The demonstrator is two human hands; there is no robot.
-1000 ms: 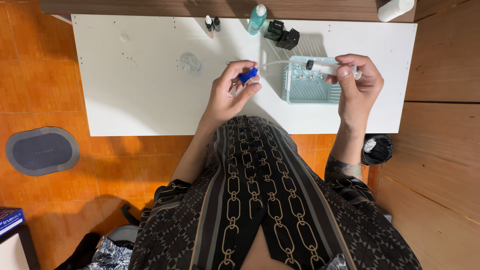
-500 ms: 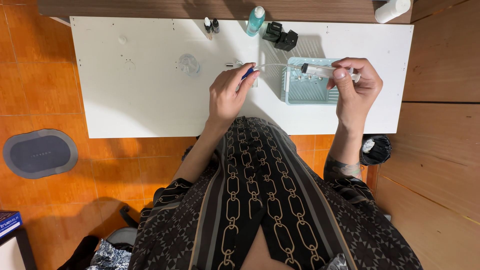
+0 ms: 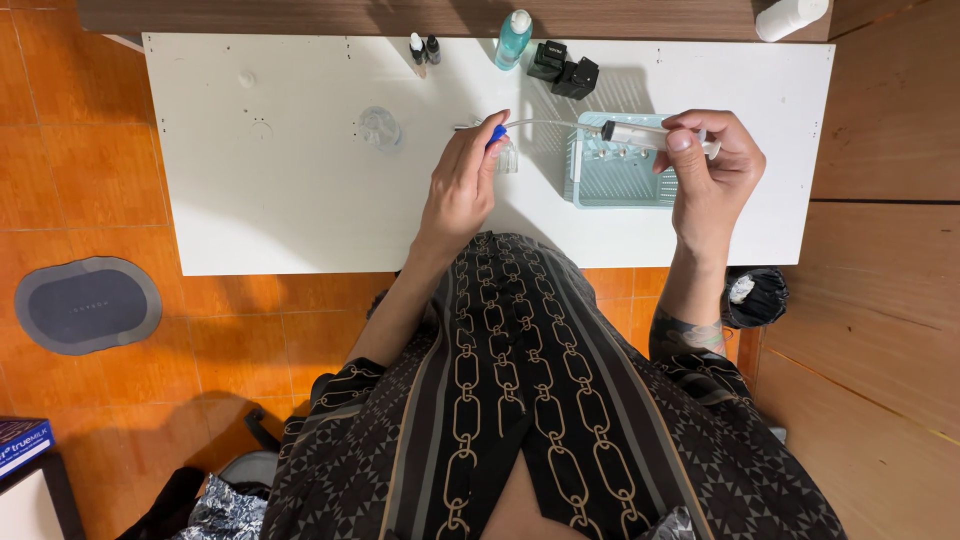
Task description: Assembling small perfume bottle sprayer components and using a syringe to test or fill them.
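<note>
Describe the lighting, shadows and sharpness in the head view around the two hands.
Head view: bright, even light on the white table; a soft shadow falls behind the pale basket; the left hand and right hand are fairly sharp; the clear syringe and thin tube nearly vanish against the white.

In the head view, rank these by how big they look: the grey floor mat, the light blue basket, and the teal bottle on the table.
1. Grey floor mat, though it lies farther from the camera than the table.
2. Light blue basket.
3. Teal bottle.

Bright, even light is washing my white surface (image 3: 300,200); the black boxes (image 3: 565,70) are casting soft shadows toward me, and everything is staying sharp.
</note>
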